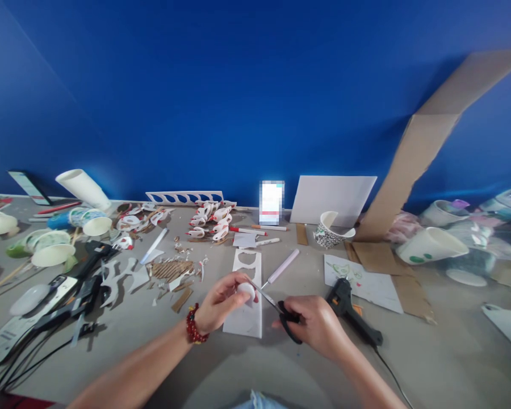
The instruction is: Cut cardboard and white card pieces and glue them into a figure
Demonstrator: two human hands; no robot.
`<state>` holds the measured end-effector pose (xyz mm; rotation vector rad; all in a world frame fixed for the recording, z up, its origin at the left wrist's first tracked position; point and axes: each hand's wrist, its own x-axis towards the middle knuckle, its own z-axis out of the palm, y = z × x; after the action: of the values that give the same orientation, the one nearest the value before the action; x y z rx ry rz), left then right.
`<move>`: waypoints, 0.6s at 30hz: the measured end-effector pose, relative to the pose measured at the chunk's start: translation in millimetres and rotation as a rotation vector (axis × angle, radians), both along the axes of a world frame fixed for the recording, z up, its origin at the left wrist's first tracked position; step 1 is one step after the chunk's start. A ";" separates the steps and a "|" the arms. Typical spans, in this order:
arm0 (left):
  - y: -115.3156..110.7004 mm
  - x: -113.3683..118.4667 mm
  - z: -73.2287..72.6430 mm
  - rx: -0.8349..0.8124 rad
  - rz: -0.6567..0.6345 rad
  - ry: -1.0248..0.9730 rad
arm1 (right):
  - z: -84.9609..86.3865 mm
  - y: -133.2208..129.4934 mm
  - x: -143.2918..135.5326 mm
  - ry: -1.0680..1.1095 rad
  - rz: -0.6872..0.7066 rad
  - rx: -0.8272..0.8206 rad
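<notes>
My left hand [226, 301], with a red beaded bracelet at the wrist, pinches a small rounded white piece [246, 291]. My right hand [313, 324] has its fingers in the black handles of a pair of scissors [286, 318]. The metal blades point up and left and reach the edge of the white piece. Beneath my left hand lies a white board strip [243, 322] with an opening cut near its far end. A white pen-like tool [283, 267] rests just right of the strip.
Right of my right hand lies a black glue gun [350, 309] with a cable. Small red-and-white pieces [213, 218], cardboard scraps [172, 270], a power strip [2, 341] and paper cups [53, 253] occupy the left. A bent cardboard strip [430, 133] leans against the blue wall.
</notes>
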<state>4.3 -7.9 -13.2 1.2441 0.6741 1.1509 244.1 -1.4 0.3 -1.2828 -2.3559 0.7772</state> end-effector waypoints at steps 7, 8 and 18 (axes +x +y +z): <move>1.2 1.7 -6.4 0.025 0.008 -0.052 | 5.8 -3.5 -4.4 -0.018 0.007 -0.014; 1.2 2.0 -7.7 0.023 0.013 -0.068 | 6.9 -4.0 -5.0 -0.028 0.004 -0.004; -0.2 3.6 -1.0 -0.016 0.004 -0.025 | -9.2 -2.9 -0.7 -0.030 -0.008 0.067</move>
<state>7.9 -8.0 -14.2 1.2131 0.6666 1.1606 243.4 -4.3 -8.9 -1.2841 -2.3772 0.6755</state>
